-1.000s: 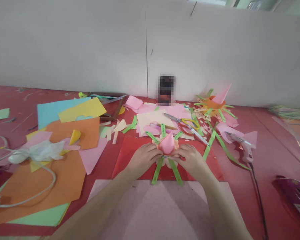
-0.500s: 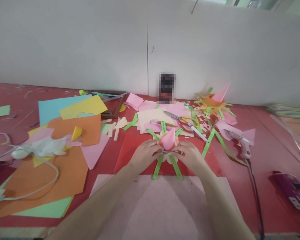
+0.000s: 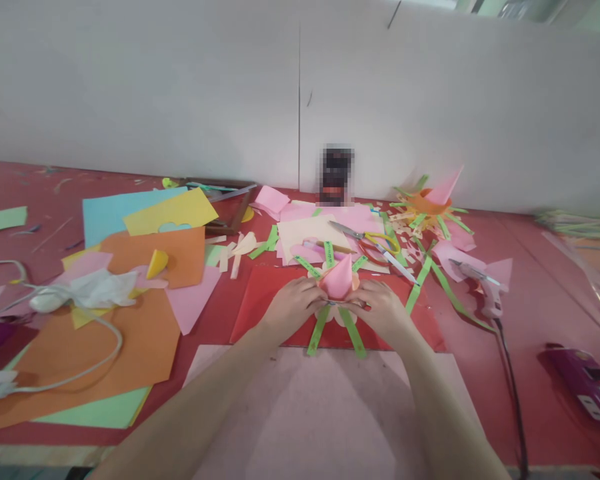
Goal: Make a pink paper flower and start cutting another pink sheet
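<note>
A pink paper cone (image 3: 339, 280) stands upright on a pale flower-shaped base with green paper strips (image 3: 353, 333) fanning out from it, all lying on a red sheet (image 3: 260, 300). My left hand (image 3: 293, 309) has its fingers curled and pinches the cone's base from the left. From the right, my right hand (image 3: 381, 308) pinches the same base. Both thumbs meet just under the cone.
Scissors (image 3: 373, 243) with yellow handles lie behind the cone. A glue gun (image 3: 483, 290) with a black cord rests at the right. Coloured paper sheets (image 3: 145, 253) and a white cable (image 3: 70, 373) cover the left side. A second paper flower (image 3: 430, 203) sits by the wall.
Both hands keep hold of the cone's base. The cone has tipped slightly more upright. The view has shifted a little to the left.
</note>
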`<state>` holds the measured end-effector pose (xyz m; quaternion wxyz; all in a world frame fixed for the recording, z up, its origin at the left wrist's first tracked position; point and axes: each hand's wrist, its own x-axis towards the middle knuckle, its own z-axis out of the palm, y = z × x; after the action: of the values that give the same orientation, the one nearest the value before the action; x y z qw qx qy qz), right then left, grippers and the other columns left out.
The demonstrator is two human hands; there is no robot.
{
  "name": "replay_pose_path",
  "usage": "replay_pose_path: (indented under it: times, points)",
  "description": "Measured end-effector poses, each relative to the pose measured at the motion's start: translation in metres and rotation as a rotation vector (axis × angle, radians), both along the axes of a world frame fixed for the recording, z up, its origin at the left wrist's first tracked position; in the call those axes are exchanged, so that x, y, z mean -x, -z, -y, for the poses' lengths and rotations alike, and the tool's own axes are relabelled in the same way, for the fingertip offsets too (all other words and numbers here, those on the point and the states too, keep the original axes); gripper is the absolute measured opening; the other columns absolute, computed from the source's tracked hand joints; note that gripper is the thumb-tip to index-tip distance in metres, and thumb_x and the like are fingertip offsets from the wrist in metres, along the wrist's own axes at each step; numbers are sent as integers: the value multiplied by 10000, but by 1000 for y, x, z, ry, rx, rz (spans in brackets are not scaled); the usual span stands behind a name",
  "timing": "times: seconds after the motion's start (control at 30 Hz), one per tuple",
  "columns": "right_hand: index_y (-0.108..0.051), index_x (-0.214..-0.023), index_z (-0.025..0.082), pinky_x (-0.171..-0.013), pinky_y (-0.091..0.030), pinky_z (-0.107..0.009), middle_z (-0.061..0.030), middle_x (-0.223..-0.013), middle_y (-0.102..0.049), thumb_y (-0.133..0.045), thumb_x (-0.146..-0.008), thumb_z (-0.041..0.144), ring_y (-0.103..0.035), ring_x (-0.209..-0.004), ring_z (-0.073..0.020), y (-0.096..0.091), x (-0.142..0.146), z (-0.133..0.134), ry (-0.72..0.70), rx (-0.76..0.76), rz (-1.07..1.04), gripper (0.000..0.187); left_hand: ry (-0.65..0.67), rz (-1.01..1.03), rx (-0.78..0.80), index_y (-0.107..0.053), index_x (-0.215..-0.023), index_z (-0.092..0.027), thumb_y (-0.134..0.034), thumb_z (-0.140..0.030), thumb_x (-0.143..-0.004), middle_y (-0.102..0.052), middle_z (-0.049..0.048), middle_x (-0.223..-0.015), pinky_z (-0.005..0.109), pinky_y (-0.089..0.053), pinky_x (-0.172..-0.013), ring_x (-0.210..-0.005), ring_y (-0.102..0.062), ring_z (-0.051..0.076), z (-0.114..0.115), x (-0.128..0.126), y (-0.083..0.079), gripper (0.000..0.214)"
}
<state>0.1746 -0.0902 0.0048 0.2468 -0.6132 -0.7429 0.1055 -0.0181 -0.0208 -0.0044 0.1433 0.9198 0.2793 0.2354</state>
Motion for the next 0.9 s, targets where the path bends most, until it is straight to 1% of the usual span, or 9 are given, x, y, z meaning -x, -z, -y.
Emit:
replay_pose_path:
  times: [0.13, 0.4, 0.63, 0.73, 0.9]
  points:
    - [-632, -666, 206, -674, -336, -280, 12, -657, -566, -566, -802, 318, -497, -645, -119, 0, -1, 0, 6, 6, 17, 189, 5, -7, 3, -594, -731, -173, -501, -194, -836, -605, -16, -723, 235, -386, -643, -688, -498, 119, 0, 1, 0, 142]
    - [-657, -692, 218, -652, -343, -269, 6, -659, -557, -558, -805, 340, -493, -641, -119, 0, 0, 0, 17, -17, 30, 193, 4, -11, -17, -599, -743, -179, -476, -227, -852, -602, -12, -724, 248, -389, -649, -684, -493, 123, -2, 1, 4, 171]
    - [-659, -691, 230, -669, -342, -273, 12, -659, -561, -554, -812, 312, -503, -654, -119, 3, -1, 0, 23, 35, -1, 180, 0, 4, -21, -594, -760, -179, -487, -238, -847, -594, -8, -735, 252, -389, -649, -689, -486, 124, -1, 2, 3, 150]
    - [-660, -691, 229, -655, -347, -267, 10, -667, -570, -545, -818, 303, -512, -660, -119, 4, -1, -1, 15, 34, 4, 186, -9, 11, -16, -597, -773, -184, -483, -259, -849, -581, -6, -726, 252, -386, -633, -677, -481, 122, -1, 2, 4, 156]
    - [-657, -686, 224, -661, -353, -269, 7, -667, -573, -541, -819, 299, -510, -649, -119, 3, 1, -1, 17, 23, 2, 192, 0, 19, -31, -596, -749, -184, -462, -243, -860, -575, -7, -719, 243, -381, -625, -667, -476, 117, 0, 2, 4, 184]
